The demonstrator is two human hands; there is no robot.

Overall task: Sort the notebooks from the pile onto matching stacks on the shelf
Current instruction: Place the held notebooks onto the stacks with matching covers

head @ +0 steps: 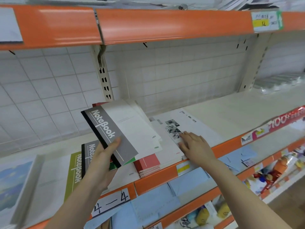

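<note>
My left hand grips a pile of notebooks, with a grey "Notebook" one on top and white ones fanned out behind it. My right hand lies flat, fingers straight, on a white notebook with a black-and-white picture on the shelf. On the shelf under the held pile lie a red stack, a grey "Notebook" stack and a green "Notebook" one.
An orange shelf edge runs along the front, with an upper orange shelf overhead. Blue envelopes and small goods fill the lower shelves. White-covered books lie at the left. Rolls of tape sit far right.
</note>
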